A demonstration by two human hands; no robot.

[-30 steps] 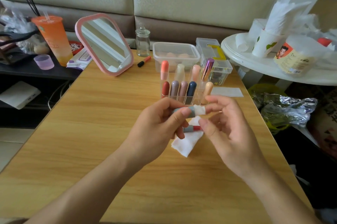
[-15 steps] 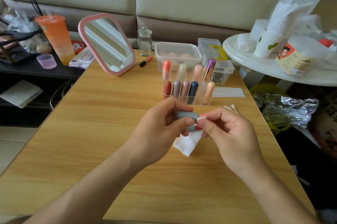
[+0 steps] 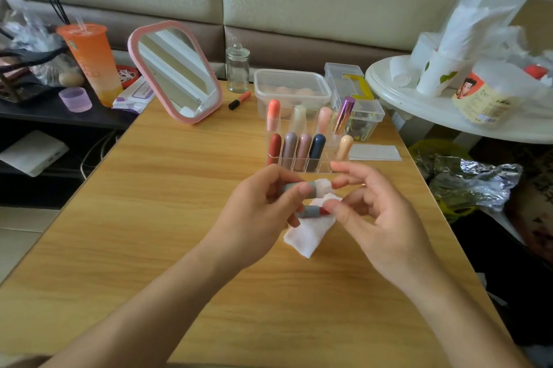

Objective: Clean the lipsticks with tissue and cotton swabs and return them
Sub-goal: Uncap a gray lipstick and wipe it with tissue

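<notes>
The left hand (image 3: pixel 257 215) is clamped on two pieces at once: its thumb presses a grey lipstick cap (image 3: pixel 288 187) against the upper fingers, and its lower fingers grip the grey lipstick (image 3: pixel 312 212), which lies level with its red bullet pointing toward 3 o'clock. A white tissue (image 3: pixel 308 236) is bunched at the cap's open end and hangs down behind the lipstick to just above the wooden table (image 3: pixel 149 233). At 3 o'clock from the cap, the right hand (image 3: pixel 386 218) has its fingers curled. Its forefinger tip meets the bunched tissue and its thumb tip lies at the tissue edge beside the red bullet, but I cannot tell whether it pinches the tissue or only touches it. At 12 o'clock from the hands, near them, a clear organiser (image 3: pixel 308 158) holds other lipsticks upright in two rows. A pink-framed mirror (image 3: pixel 176 71) leans at 10 o'clock, well apart.
</notes>
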